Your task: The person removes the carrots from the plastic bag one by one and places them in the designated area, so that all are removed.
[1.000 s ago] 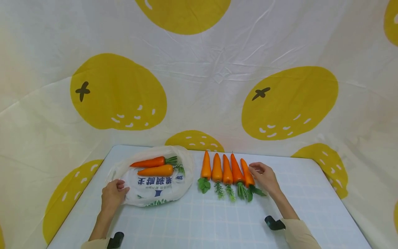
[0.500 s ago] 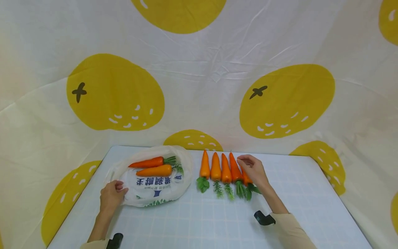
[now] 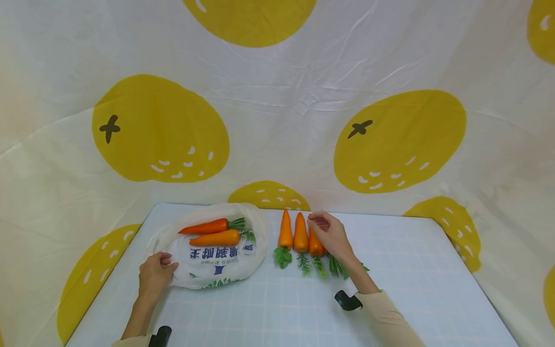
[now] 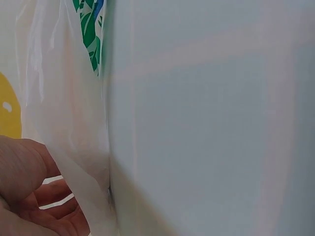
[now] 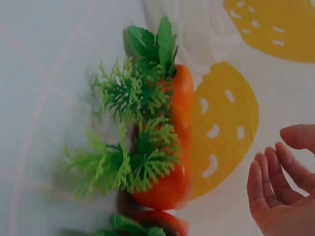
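Observation:
My left hand point(image 3: 155, 272) grips the near-left edge of a white plastic bag point(image 3: 182, 274) printed with text and green leaves. In the left wrist view, my fingers point(image 4: 54, 191) curl behind the thin film. Two carrots lie on the bag: a redder one point(image 3: 205, 226) and an orange one point(image 3: 217, 238). Right of the bag, several carrots stand in a row, tips away; the leftmost carrot point(image 3: 285, 233) shows fully. My right hand point(image 3: 336, 238) hovers over the row's right part, largely hiding the carrots there. In the right wrist view, its fingers point(image 5: 275, 182) are loosely bent around nothing.
A pale blue checked cloth covers the table point(image 3: 260, 313). Behind it hangs a white curtain point(image 3: 277, 135) with yellow fruit prints, close to the table's back edge.
My right hand has moved left from beside the rightmost carrot to over the carrots in the row's right half. My left hand, the bag and its carrots have stayed put.

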